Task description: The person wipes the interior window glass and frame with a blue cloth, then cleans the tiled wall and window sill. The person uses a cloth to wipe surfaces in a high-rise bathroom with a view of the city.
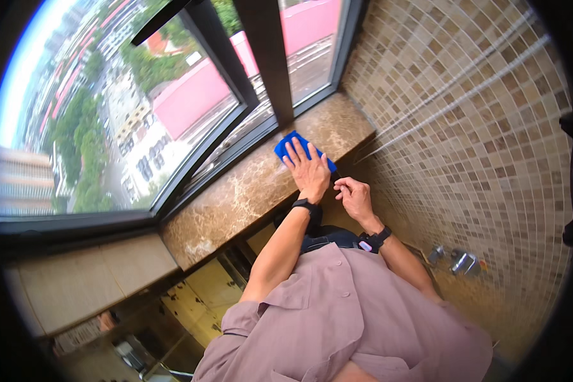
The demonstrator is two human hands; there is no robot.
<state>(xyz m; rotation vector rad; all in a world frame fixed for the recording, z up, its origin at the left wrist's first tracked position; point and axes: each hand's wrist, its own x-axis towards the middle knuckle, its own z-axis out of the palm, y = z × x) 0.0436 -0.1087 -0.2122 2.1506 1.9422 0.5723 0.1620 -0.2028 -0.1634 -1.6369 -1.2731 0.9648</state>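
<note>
My left hand (310,171) lies flat on a folded blue cloth (288,138), fingers somewhat spread, pressing it onto a brown marble windowsill (238,203). The cloth lies near the sill's right part, just below the dark window post, and one corner reaches the front edge. Close by on the right, my right hand (355,196) hangs in front of the sill with its fingers curled. A small dark thing shows between its fingertips and the cloth's corner; whether the fingers grip it cannot be made out. Both wrists wear black bands.
A dark-framed window sash (219,122) stands tilted outward to the left, high above the ground. Mosaic tile wall (439,119) with pale cords (451,86) rises on the right. A chrome fitting (464,262) sits low on that wall. Left is a pale tiled ledge (100,277).
</note>
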